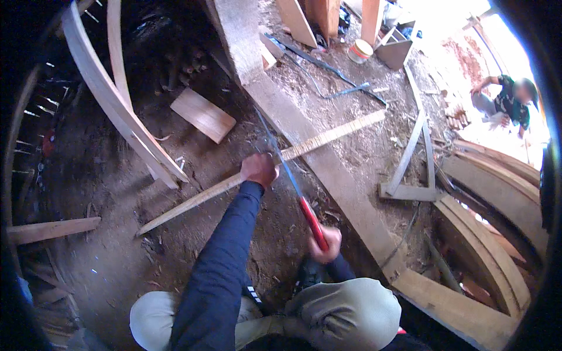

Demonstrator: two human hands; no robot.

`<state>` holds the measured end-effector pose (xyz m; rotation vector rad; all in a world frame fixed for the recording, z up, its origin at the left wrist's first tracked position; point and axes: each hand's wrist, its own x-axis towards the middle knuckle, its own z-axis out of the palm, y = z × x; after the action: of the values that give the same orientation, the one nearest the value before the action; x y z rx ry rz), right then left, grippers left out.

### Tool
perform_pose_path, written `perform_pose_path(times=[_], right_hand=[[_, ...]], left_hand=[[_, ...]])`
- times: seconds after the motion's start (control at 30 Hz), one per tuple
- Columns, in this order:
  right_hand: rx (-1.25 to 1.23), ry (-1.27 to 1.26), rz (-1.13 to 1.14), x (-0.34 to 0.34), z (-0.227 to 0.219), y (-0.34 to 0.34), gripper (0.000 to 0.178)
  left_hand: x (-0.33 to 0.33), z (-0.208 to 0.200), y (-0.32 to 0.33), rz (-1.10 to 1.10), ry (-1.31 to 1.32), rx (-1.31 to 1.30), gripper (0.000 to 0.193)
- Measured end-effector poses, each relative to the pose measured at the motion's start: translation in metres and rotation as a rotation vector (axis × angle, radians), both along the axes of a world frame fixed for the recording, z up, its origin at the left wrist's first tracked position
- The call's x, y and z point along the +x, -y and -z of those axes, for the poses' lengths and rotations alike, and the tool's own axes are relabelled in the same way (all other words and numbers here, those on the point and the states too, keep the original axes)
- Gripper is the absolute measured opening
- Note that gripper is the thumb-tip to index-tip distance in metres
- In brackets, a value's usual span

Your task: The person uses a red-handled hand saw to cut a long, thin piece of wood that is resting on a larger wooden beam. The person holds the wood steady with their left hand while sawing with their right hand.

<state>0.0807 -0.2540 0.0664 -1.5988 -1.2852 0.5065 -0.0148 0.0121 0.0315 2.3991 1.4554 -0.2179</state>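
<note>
My left hand (259, 170) is closed round a long pale wooden strip (205, 198). One end of the strip tapers toward the lower left; the other lies across a thick timber beam (345, 181). In my right hand (325, 244) is the red handle of a long, narrow-bladed tool (312, 221). Its blade runs up and leftward, crossing the strip just right of my left fist, near the beam's edge. The blade is seen almost edge-on, so I cannot tell whether it is a saw or a machete. Whether blade and strip touch is unclear.
A short flat board (202, 114) lies on the dirt ground beyond my left hand. Curved planks (117, 105) stand at the left; curved timber pieces (486, 251) lie at the right. A lidded jar (360, 51) stands far off. Another person (508, 104) is at the far right.
</note>
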Motion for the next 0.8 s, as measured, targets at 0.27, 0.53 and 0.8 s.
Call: perform_pose_path(times=[0.27, 0.53, 0.8], right_hand=[[-0.095, -0.034, -0.018, 0.003, -0.005, 0.014, 0.021], [0.003, 0.052, -0.018, 0.002, 0.005, -0.042, 0.013], [-0.088, 0.022, -0.012, 0.007, 0.004, -0.052, 0.017]], left_hand=[[-0.002, 0.001, 0.001, 0.023, 0.006, 0.004, 0.034], [0.0, 0.0, -0.002, 0.047, -0.016, -0.086, 0.037], [0.002, -0.009, 0.008, 0.012, 0.071, 0.004, 0.031]])
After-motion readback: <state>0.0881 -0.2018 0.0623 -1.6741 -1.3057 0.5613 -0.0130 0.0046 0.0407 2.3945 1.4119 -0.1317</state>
